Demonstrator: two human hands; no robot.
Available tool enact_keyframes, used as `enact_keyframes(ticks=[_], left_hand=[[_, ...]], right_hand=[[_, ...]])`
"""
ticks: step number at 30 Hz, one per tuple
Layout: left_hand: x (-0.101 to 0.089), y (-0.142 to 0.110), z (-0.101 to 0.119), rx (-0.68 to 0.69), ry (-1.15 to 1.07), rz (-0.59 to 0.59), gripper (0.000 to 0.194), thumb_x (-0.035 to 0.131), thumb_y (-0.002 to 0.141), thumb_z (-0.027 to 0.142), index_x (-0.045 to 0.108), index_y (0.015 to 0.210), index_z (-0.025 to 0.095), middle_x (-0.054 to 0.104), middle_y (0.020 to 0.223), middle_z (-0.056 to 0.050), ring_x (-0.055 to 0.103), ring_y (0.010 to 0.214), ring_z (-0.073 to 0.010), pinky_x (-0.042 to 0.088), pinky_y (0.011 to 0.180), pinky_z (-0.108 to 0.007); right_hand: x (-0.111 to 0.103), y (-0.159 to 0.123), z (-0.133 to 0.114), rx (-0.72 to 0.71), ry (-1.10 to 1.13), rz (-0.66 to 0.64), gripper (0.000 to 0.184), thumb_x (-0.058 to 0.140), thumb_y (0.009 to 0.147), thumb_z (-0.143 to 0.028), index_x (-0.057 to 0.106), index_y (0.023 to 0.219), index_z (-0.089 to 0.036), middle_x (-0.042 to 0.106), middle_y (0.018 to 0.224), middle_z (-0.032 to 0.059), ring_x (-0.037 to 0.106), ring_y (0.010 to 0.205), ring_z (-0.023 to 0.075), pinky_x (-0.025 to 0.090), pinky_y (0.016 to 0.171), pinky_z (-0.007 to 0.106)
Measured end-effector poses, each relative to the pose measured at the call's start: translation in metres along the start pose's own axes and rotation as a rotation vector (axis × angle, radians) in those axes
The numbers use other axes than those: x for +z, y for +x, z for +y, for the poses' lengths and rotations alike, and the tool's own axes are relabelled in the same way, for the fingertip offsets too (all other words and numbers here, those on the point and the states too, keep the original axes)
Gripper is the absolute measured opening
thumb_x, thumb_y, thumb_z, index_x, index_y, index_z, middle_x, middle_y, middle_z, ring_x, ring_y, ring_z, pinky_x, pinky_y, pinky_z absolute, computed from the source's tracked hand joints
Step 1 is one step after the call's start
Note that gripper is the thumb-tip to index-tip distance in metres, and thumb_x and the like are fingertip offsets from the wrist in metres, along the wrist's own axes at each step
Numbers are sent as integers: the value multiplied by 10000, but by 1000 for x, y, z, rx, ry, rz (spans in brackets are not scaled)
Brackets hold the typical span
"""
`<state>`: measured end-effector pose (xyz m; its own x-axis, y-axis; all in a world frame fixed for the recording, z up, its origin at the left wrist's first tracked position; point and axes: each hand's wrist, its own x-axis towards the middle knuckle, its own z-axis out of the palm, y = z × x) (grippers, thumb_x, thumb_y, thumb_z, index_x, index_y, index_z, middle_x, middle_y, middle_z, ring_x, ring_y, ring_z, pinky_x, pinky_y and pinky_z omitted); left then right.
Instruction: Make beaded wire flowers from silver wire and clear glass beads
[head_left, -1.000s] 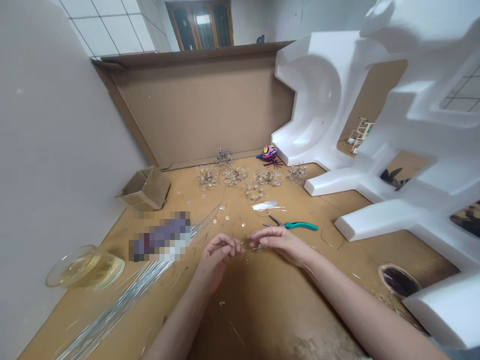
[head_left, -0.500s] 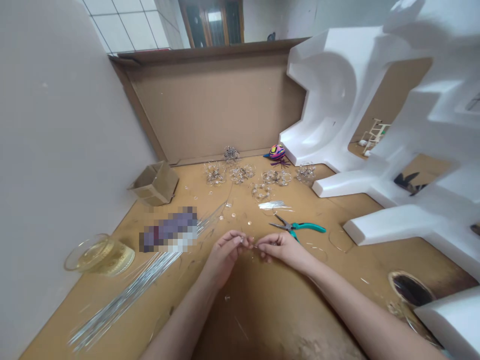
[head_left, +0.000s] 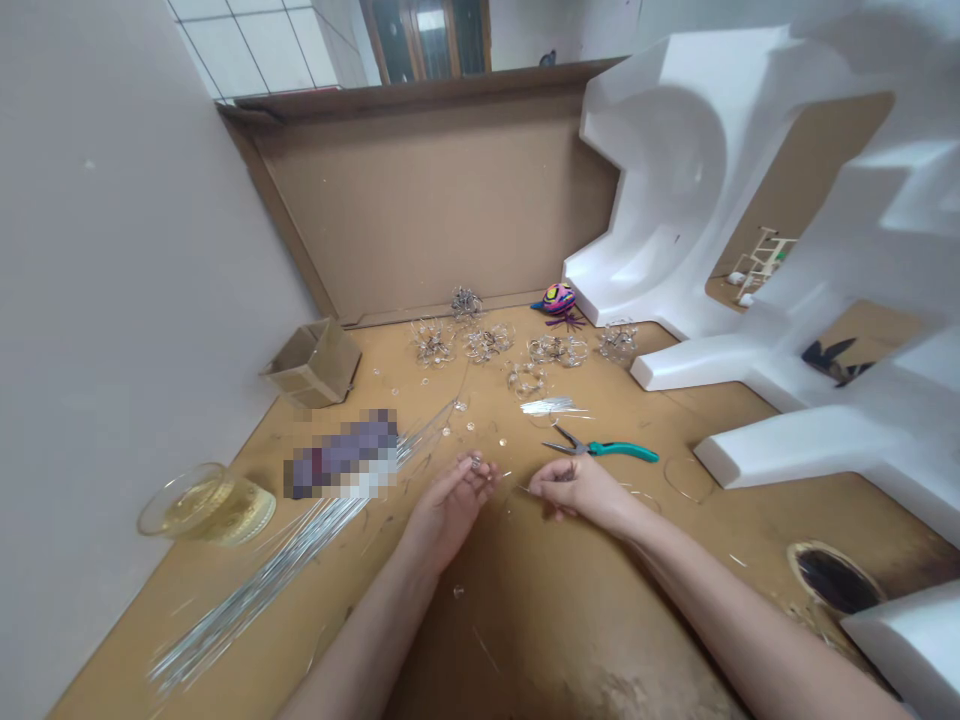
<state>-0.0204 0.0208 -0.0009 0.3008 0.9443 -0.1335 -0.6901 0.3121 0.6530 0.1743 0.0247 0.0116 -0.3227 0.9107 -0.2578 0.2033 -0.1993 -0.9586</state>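
Note:
Near the middle of the table, my left hand (head_left: 454, 500) has its fingers curled and pinches a small clear bead (head_left: 475, 463) between thumb and forefinger. A hand's width to the right, my right hand (head_left: 574, 492) is closed in a pinch on a thin wire (head_left: 523, 488), whose tip points at the left hand. Just beyond the right hand lie long-nose pliers (head_left: 619, 450) with teal handles and parted jaws. Several loose clear beads (head_left: 503, 442) are scattered past the left hand. Behind the pliers is a small bundle of short silvery wires (head_left: 551, 406).
A long wire bundle (head_left: 262, 590) runs along the left, beside a glass cup of yellowish liquid (head_left: 210, 508) and a small cardboard box (head_left: 315, 365). Several wire-and-bead rings (head_left: 487, 343) sit at the back. White moulded foam (head_left: 720, 450) borders the right.
My hands have moved apart: the right hand has shifted slightly right with the wire, and the left a little left with the bead, its fingers loosening. The view has shifted slightly.

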Motion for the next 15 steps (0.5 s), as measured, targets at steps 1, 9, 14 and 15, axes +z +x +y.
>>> enact_keyframes(ticks=[1, 9, 14, 15], left_hand=[[-1, 0, 1, -21, -30, 22, 74, 600, 759, 198, 616, 817, 156, 614, 723, -1, 584, 827, -135, 430, 833, -293], [5, 0, -2, -127, -74, 25, 84, 575, 799, 202, 568, 773, 122, 476, 640, 27, 448, 540, -40, 383, 503, -158], [9, 0, -3, -107, -29, 29, 155, 589, 793, 221, 535, 697, 111, 430, 616, 37, 388, 508, -25, 354, 466, -140], [9, 0, -2, -105, -19, 29, 161, 595, 788, 223, 531, 689, 113, 429, 618, 37, 387, 509, -26, 354, 466, -140]], right_hand=[[-2, -1, -2, 0, 12, -7, 161, 612, 651, -289, 649, 683, -136, 524, 413, -46, 431, 366, 60, 347, 430, 192], [1, -5, -6, 37, 8, -32, 149, 633, 627, -286, 638, 663, -141, 586, 493, -21, 448, 385, 62, 341, 421, 192], [3, -4, -5, 71, -23, -32, 118, 612, 631, -259, 637, 663, -148, 582, 471, -26, 466, 389, 67, 331, 411, 184], [3, -4, -5, 74, -26, -36, 117, 610, 631, -258, 638, 661, -149, 581, 470, -26, 471, 391, 69, 333, 412, 185]])
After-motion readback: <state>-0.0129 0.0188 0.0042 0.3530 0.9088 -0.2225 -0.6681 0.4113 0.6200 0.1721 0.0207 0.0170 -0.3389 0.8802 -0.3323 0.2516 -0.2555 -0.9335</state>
